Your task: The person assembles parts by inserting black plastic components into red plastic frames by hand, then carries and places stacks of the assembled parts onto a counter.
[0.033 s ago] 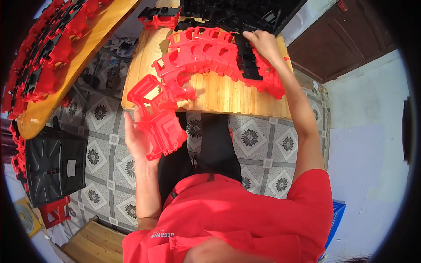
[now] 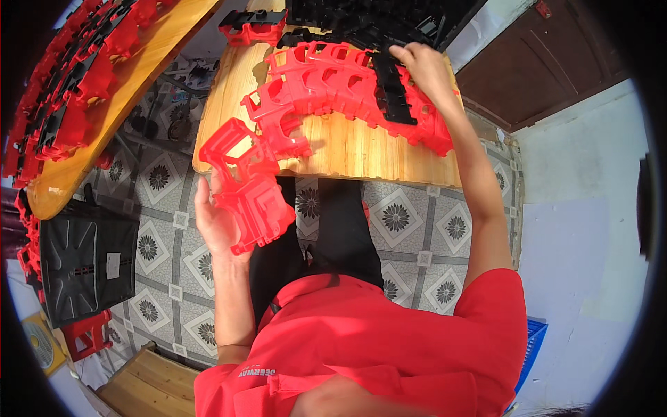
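Note:
My left hand (image 2: 217,224) is closed around a red plastic frame (image 2: 258,208) held in front of the table's near edge. It has an open window at its far end, and the palm supports its near part. Beyond it, several similar red frames (image 2: 326,78) form a curved row on the table. A black plastic strip (image 2: 392,89) lies across the row's right part. My right hand (image 2: 424,66) is at the strip's far end, beside the black parts, its fingers bent together. What lies between those fingertips is hidden.
A pile of black plastic parts (image 2: 368,24) fills the table's far side. A red-and-black piece (image 2: 253,28) lies at the far left corner. More assembled pieces (image 2: 90,76) line a second wooden table. A black crate (image 2: 87,267) stands at left, a blue basket (image 2: 533,340) at right.
My right hand has shifted slightly to the right and away from me. The left hand and its red frame have barely moved.

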### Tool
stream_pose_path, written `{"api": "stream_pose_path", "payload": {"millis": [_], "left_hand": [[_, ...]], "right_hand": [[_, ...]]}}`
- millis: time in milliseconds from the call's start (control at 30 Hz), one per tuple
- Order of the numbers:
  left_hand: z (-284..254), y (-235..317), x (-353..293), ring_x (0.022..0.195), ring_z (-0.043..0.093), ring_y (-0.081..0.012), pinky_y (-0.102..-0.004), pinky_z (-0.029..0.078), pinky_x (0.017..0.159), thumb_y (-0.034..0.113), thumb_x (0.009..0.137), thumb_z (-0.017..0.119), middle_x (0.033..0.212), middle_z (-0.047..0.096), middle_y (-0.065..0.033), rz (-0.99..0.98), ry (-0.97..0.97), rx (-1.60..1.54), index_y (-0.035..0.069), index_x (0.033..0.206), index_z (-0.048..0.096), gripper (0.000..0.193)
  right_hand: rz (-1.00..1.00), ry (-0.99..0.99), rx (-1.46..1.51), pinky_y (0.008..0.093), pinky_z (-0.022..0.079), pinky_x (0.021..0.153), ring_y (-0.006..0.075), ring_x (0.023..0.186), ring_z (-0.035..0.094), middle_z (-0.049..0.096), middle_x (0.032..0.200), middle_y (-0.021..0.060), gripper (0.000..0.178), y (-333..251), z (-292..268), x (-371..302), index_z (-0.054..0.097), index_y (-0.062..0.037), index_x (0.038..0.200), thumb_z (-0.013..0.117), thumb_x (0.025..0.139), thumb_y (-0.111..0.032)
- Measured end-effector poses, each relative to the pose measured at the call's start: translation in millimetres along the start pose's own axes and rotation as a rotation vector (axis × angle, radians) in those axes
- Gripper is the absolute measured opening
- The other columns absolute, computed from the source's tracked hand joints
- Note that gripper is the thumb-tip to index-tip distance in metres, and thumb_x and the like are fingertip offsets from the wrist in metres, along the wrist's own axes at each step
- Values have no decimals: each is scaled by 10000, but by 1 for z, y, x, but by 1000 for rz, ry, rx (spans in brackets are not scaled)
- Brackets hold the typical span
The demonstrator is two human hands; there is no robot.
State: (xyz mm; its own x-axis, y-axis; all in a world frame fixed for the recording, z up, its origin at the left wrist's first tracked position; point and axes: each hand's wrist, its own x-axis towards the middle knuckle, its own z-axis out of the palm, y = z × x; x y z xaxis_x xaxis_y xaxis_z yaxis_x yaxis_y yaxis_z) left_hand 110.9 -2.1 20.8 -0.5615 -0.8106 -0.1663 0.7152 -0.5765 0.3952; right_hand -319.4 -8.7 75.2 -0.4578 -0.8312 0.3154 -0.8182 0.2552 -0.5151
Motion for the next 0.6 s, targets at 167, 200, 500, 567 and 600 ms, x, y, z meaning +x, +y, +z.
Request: {"api": "stream_pose_path", "payload": {"millis": [167,200,500,567,600], "left_hand": [[-7,2,-4,1142,597,-321,-500,490,976,339,946,555,1298,574,-146,95,55,12,74,1335,489,475],[-6,0,-2,1140,599,-345,-522,484,984,327,940,564,1304,576,-157,102,69,-16,67,1321,504,466],[10,-13,1,1305,470,-341,-525,409,1090,178,902,680,1436,419,-162,173,-59,124,108,1419,364,611],[7,-16,4,1305,466,-355,-522,412,1086,163,891,703,1425,422,-152,236,-15,162,105,1426,347,646],[6,-14,5,1301,469,-355,-517,403,1093,143,876,724,1431,403,-145,270,-15,163,107,1441,311,701]], "right_hand": [[-670,-207,39,381,462,950,261,1153,591,613,1247,99,310,-18,-29,-25,618,-105,1268,559,965,-135],[-665,-278,-45,345,433,988,230,1226,534,556,1338,85,368,-7,-24,-23,578,-126,1324,538,962,-74],[-565,-381,16,277,460,808,162,874,546,540,973,33,308,2,-14,-5,627,-106,1238,573,941,-45],[-264,-448,170,267,471,662,115,731,566,569,895,28,240,-5,-22,-2,671,-97,1156,609,926,-65],[-231,-366,211,242,449,616,80,677,536,571,840,9,209,-14,-27,-3,675,-67,1125,623,923,-71]]}}
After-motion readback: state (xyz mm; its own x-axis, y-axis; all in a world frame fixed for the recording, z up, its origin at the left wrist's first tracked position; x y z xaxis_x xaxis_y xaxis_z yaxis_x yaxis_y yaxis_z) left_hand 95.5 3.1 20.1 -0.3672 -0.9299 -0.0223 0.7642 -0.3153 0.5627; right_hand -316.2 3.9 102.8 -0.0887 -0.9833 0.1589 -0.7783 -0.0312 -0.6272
